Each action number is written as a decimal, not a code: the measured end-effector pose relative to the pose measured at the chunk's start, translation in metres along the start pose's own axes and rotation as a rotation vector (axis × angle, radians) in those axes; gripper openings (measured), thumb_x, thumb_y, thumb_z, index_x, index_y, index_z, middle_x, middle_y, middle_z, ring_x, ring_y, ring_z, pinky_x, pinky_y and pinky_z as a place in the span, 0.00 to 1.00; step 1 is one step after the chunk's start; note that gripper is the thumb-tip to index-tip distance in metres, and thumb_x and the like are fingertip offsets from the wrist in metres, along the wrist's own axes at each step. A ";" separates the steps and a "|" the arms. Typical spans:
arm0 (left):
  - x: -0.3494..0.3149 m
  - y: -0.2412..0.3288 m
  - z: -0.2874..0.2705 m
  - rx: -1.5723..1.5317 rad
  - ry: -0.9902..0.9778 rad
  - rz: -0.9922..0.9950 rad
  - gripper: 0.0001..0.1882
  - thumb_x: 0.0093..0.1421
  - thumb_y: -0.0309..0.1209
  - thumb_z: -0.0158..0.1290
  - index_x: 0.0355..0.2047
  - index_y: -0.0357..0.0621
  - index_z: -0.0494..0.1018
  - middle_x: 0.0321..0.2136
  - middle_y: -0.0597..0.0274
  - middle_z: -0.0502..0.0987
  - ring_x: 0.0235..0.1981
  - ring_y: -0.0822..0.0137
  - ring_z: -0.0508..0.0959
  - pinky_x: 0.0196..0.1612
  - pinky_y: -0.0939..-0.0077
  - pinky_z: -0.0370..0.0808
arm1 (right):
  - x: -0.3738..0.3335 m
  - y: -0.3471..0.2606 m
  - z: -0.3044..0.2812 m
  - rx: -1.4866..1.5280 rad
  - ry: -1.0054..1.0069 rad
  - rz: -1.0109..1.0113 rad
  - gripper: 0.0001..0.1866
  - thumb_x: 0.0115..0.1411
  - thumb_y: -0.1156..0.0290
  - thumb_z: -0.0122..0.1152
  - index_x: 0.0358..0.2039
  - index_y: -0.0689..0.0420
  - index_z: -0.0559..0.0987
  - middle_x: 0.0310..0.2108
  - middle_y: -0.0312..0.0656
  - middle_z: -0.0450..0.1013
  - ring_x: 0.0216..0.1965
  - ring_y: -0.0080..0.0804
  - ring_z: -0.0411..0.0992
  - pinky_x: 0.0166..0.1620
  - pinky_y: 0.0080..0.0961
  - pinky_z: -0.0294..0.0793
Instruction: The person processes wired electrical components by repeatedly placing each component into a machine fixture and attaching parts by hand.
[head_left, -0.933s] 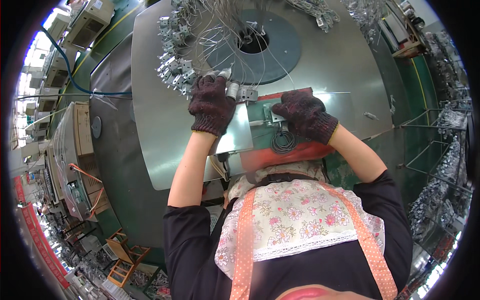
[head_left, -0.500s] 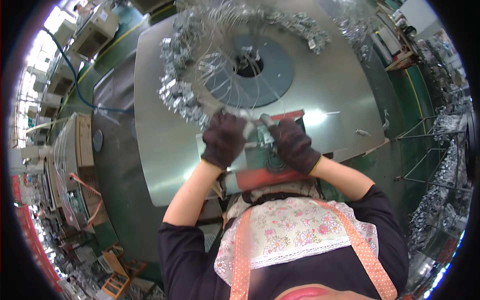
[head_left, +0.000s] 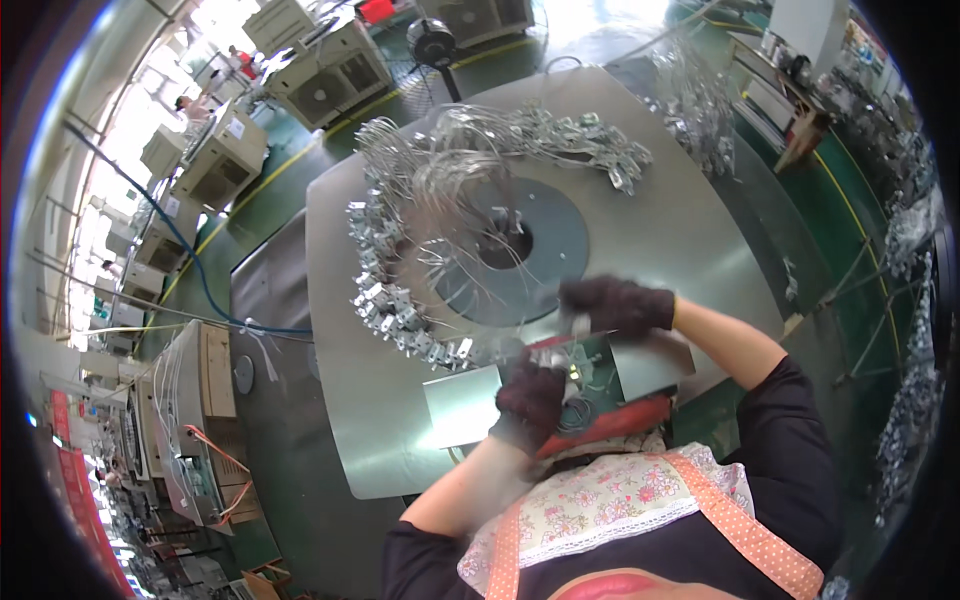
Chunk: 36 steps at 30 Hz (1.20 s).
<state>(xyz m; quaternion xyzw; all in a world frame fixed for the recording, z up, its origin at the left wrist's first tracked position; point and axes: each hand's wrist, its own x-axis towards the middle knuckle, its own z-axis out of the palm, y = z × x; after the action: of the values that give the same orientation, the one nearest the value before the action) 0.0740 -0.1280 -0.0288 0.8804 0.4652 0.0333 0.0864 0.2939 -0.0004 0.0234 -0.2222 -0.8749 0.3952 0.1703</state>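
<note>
My left hand (head_left: 530, 402), in a dark knitted glove, is at the left side of a small work fixture with a red base (head_left: 630, 415). Its fingers are curled around something small that I cannot make out. My right hand (head_left: 622, 308), gloved the same way, hovers over the far side of that fixture. Motion smears its fingers, and what they may hold is unclear. Dark cable loops (head_left: 575, 415) lie on the fixture between my hands. A curved row of small metal parts with thin wires (head_left: 385, 305) runs from the far left toward my left hand.
A grey disc (head_left: 562, 225) with a dark central hole is set in the metal table (head_left: 690, 245). Flat metal plates (head_left: 465, 408) flank the fixture. A blue hose (head_left: 190, 255) reaches the table's left edge. Boxy machines (head_left: 330, 85) and a fan (head_left: 432, 45) stand beyond.
My view has shifted, showing more of the floor beyond the table. My right hand has lifted up and away from the fixture, while my left hand has come closer to it.
</note>
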 end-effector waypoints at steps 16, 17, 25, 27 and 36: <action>-0.007 0.016 -0.017 -0.059 0.024 -0.130 0.20 0.65 0.37 0.53 0.54 0.42 0.75 0.53 0.42 0.78 0.58 0.45 0.77 0.67 0.57 0.68 | 0.155 0.142 -0.144 -0.443 0.548 -0.053 0.25 0.68 0.57 0.56 0.60 0.57 0.72 0.55 0.60 0.73 0.58 0.62 0.70 0.60 0.47 0.70; -0.012 0.016 -0.015 -0.083 0.041 -0.148 0.21 0.64 0.37 0.54 0.55 0.42 0.74 0.52 0.42 0.79 0.57 0.45 0.77 0.66 0.57 0.69 | 0.153 0.113 -0.133 -0.464 0.524 -0.010 0.23 0.69 0.57 0.54 0.58 0.57 0.73 0.54 0.60 0.73 0.57 0.61 0.71 0.58 0.47 0.71; -0.013 0.021 -0.008 -0.104 0.222 -0.086 0.11 0.59 0.32 0.52 0.40 0.43 0.77 0.35 0.50 0.81 0.44 0.53 0.82 0.68 0.54 0.65 | 0.134 0.069 -0.111 -0.566 0.514 0.290 0.18 0.69 0.56 0.52 0.50 0.55 0.76 0.43 0.61 0.78 0.46 0.64 0.75 0.49 0.53 0.74; -0.011 0.011 0.010 -0.131 0.237 -0.054 0.10 0.58 0.31 0.51 0.39 0.45 0.77 0.32 0.53 0.80 0.42 0.54 0.81 0.66 0.53 0.66 | 0.132 0.070 -0.100 -0.529 0.628 0.332 0.16 0.69 0.54 0.51 0.44 0.54 0.75 0.36 0.60 0.77 0.40 0.65 0.75 0.43 0.56 0.73; 0.008 0.007 -0.010 -0.022 0.086 -0.072 0.19 0.61 0.40 0.56 0.47 0.42 0.77 0.45 0.50 0.79 0.53 0.50 0.75 0.57 0.54 0.72 | 0.074 0.040 -0.113 -0.568 0.686 0.173 0.21 0.64 0.53 0.57 0.45 0.57 0.81 0.45 0.54 0.76 0.49 0.50 0.77 0.50 0.46 0.75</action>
<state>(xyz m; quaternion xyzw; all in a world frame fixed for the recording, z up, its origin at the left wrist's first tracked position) 0.0828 -0.1245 -0.0176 0.8598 0.4993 0.0733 0.0772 0.2945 0.1312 0.0729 -0.4506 -0.8199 0.0559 0.3488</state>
